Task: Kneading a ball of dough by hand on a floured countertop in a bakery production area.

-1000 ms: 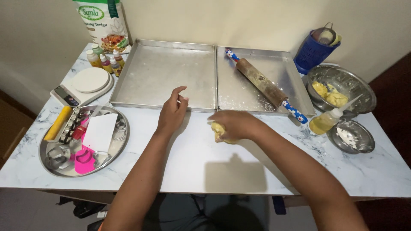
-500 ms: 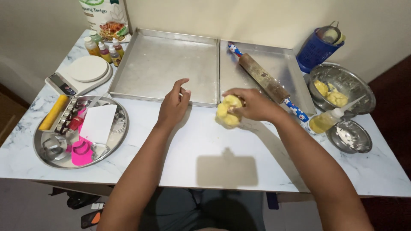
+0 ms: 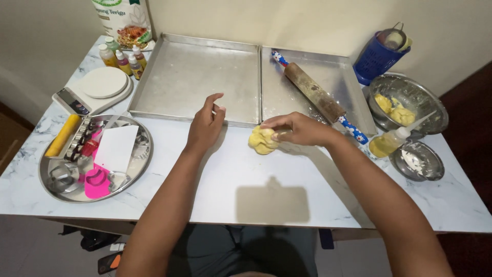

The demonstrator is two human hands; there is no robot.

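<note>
- While the right hand (image 3: 297,129) curls its fingers over a lumpy yellow ball of dough (image 3: 262,140), gripping it from the right side, the lump rests on the white marbled table (image 3: 246,174) just in front of the trays' near edges.
- Loosely released and holding nothing, the left hand (image 3: 205,125) hovers to the left of the dough, fingers half bent, near it but apart; the right hand is the one in contact.
- Behind both hands lie two shallow square metal baking trays (image 3: 200,77) side by side.
- A wooden rolling pin with blue patterned handles (image 3: 315,97) lies in the right tray, its long axis running diagonally from far left to near right, closer to the right hand.
- Further right stand a steel bowl with more yellow dough (image 3: 410,102) and a squeeze bottle of yellow oil (image 3: 389,143).
- Far left, a round metal platter of cookie cutters (image 3: 95,159) sits beside a white kitchen scale (image 3: 97,90).
</note>
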